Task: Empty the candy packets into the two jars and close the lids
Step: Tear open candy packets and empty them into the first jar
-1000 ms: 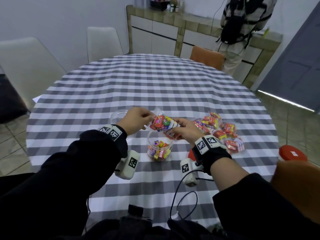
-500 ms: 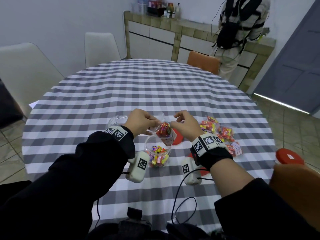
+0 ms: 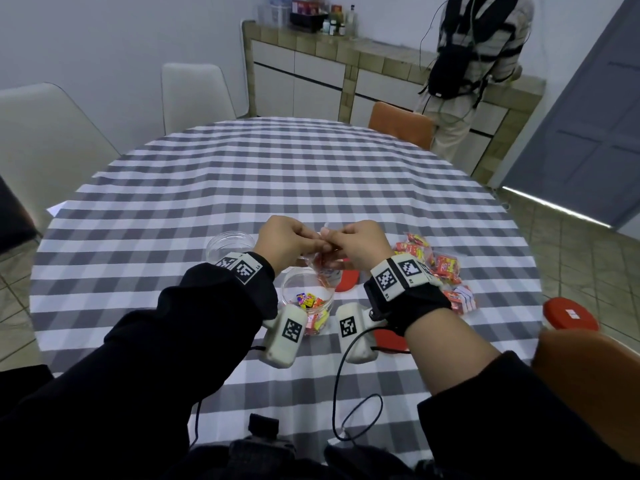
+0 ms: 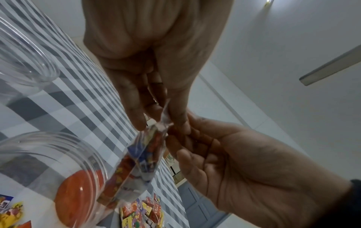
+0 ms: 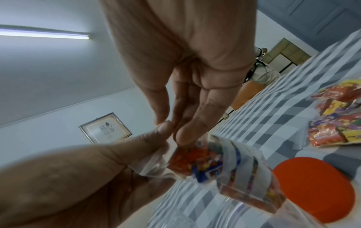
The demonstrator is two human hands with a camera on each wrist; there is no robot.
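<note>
Both hands pinch the top edge of a clear candy packet (image 3: 320, 268) that hangs upright over the open jar (image 3: 308, 299), which holds some candies. My left hand (image 3: 287, 244) pinches the seal from the left; its thumb and fingers meet on the plastic (image 4: 162, 120). My right hand (image 3: 353, 244) pinches the same edge from the right (image 5: 171, 131). The packet (image 4: 136, 166) is full of red, blue and yellow candies (image 5: 215, 162). An empty clear jar (image 3: 228, 244) stands to the left.
A pile of full candy packets (image 3: 436, 268) lies on the checked tablecloth (image 3: 311, 174) at the right. One red lid (image 3: 348, 280) lies behind the jar, another (image 3: 388, 341) under my right wrist. Chairs ring the table; a person stands at the far counter.
The packet went from lying sideways between my hands to hanging upright over the jar. Both hands came together at its top edge.
</note>
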